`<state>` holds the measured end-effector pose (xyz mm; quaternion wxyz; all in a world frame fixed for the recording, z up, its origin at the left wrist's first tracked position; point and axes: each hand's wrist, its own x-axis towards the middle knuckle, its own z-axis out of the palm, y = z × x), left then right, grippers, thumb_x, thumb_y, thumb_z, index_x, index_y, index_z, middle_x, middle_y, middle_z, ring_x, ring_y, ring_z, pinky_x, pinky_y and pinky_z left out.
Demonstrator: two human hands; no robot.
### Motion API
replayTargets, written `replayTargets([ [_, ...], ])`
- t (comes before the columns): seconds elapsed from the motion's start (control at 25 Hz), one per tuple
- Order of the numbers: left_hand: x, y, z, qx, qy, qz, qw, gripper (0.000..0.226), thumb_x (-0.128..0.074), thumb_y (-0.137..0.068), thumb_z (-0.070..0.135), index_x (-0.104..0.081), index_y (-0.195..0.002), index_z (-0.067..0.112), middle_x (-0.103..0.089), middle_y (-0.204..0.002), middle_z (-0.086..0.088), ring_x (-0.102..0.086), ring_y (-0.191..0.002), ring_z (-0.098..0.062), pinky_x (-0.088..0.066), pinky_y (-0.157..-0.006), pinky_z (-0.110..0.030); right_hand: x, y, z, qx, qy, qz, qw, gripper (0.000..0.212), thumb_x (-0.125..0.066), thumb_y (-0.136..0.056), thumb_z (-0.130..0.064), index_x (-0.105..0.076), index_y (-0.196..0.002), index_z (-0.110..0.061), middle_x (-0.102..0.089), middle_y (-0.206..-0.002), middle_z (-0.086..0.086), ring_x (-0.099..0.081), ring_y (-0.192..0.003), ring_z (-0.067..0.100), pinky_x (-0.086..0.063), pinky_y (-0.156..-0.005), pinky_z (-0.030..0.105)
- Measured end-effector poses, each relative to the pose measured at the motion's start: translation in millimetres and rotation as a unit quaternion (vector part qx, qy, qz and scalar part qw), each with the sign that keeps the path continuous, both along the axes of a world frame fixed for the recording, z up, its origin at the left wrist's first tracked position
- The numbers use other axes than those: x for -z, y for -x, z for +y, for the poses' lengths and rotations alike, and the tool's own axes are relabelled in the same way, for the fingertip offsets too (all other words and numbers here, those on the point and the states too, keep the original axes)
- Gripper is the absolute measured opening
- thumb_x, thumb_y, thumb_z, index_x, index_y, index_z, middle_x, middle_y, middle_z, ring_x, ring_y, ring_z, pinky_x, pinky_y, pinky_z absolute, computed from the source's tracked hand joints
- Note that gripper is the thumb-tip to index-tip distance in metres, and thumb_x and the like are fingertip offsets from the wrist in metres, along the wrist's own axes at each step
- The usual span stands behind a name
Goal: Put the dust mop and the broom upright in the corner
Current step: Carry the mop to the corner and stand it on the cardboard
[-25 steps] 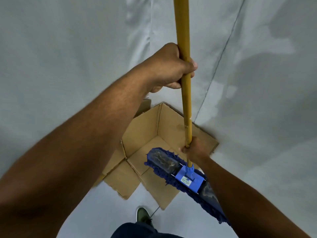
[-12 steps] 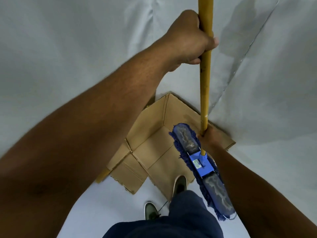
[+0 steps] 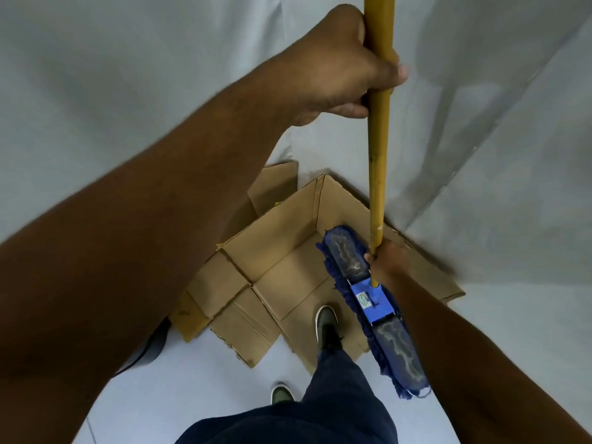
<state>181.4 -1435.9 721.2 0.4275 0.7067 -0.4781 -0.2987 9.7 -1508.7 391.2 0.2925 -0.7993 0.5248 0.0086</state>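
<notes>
- Dust mop [image 3: 368,302] over flattened cardboard [image 3: 282,251] in the corner, handle [image 3: 378,139] near upright, blue head's long axis running corner to near-right.
- Left hand [image 3: 342,68] clamped high on handle.
- Right hand [image 3: 386,261] wrapped low, just above head.

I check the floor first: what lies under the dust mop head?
Flattened cardboard lies under the dust mop head, whose near end overhangs the pale floor. The cardboard directly beneath is hidden.

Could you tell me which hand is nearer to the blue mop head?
Right. The right hand grips the handle low down, just above the mop head; the left hand grips the handle far higher up.
</notes>
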Motion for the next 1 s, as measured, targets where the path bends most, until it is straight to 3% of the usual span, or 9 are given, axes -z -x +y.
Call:
replayTargets([
  [0.2,40.5,-17.5,-76.9,0.023,-0.034,0.006,0.999,0.021,-0.067,-0.088,0.014,-0.063,-0.106,0.003,-0.069,-0.096,-0.006,-0.071,-0.088,-0.016,-0.061,-0.075,-0.028,33.4,-22.5,-53.5,0.011,-0.054,-0.005,0.998,0.016,-0.062,-0.088,-0.024,-0.05,-0.08,-0.017,-0.051,-0.064,-0.001,-0.044,-0.055,0.01,-0.026,-0.044,0.023],
  [0.52,159.4,-22.7,-160.1,0.059,-0.097,-0.021,0.993,0.021,-0.069,-0.086,0.021,-0.065,-0.1,0.005,-0.063,-0.077,0.002,-0.067,-0.077,-0.014,-0.059,-0.078,-0.034,90.0,-49.0,-117.5,0.001,-0.108,0.012,0.994,0.012,-0.059,-0.09,-0.028,-0.06,-0.088,-0.016,-0.06,-0.072,0.001,-0.058,-0.066,0.021,-0.04,-0.054,0.028],
  [0.64,196.5,-28.2,-181.2,0.06,-0.103,-0.036,0.992,0.02,-0.068,-0.087,0.025,-0.062,-0.098,0.009,-0.061,-0.078,0.004,-0.066,-0.078,-0.013,-0.057,-0.073,-0.029,118.2,-55.5,-130.7,-0.013,-0.105,0.049,0.993,0.015,-0.057,-0.09,-0.03,-0.062,-0.09,-0.016,-0.064,-0.079,0.004,-0.058,-0.069,0.02,-0.044,-0.059,0.031],
  [0.84,252.2,-36.5,-196.8,0.06,-0.142,-0.04,0.987,0.016,-0.067,-0.088,0.024,-0.061,-0.097,0.012,-0.063,-0.09,0.001,-0.064,-0.087,-0.015,-0.051,-0.077,-0.027,143.3,-64.2,-147.7,-0.052,-0.117,0.106,0.986,0.02,-0.049,-0.094,-0.031,-0.061,-0.097,-0.015,-0.06,-0.079,-0.002,-0.051,-0.065,0.013,-0.031,-0.047,0.025],
  [1.0,271.9,-39.3,-204.2,0.027,-0.154,-0.024,0.987,0.02,-0.066,-0.089,0.022,-0.063,-0.104,0.009,-0.064,-0.095,-0.002,-0.063,-0.091,-0.018,-0.053,-0.084,-0.033,135.4,-79.8,-159.0,-0.032,-0.167,0.061,0.984,0.02,-0.047,-0.095,-0.027,-0.059,-0.104,-0.013,-0.063,-0.093,0.005,-0.055,-0.077,0.02,-0.039,-0.061,0.03],
])
